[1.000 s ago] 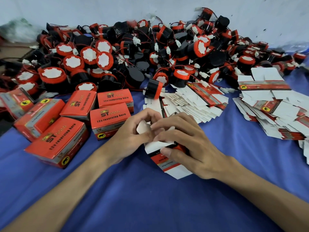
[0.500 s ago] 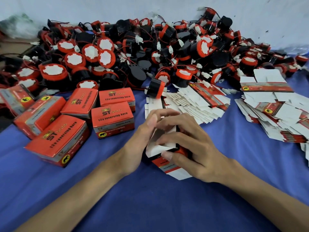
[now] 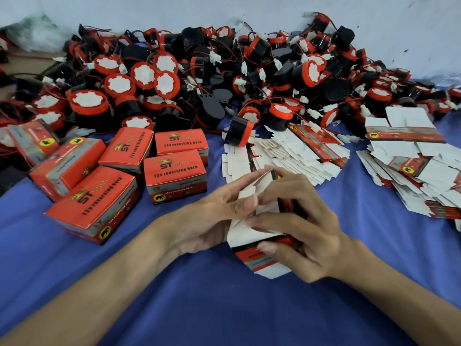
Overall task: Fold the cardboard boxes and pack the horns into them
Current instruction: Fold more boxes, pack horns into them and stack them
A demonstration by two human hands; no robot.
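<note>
A half-formed red, black and white cardboard box (image 3: 252, 236) sits in the middle of the blue cloth between both hands. My right hand (image 3: 306, 228) grips its right side, thumb on the red front panel and fingers curled over the top. My left hand (image 3: 212, 216) pinches a white flap at the box's open top, thumb against the forefinger. A large heap of red-and-black horns (image 3: 224, 78) with wires lies behind. One horn (image 3: 239, 131) lies apart at the heap's front edge.
Several closed red boxes (image 3: 174, 176) marked "12v reversing horn" stand at the left. Flat unfolded box blanks lie in a fanned stack (image 3: 299, 156) behind my hands and in a second pile (image 3: 419, 171) at the right. A pale wall backs the heap.
My left hand's fingers shifted from pressing down on the top flap to pinching it. The box's white flaps stand more open and my right fingers slid lower along its side.
</note>
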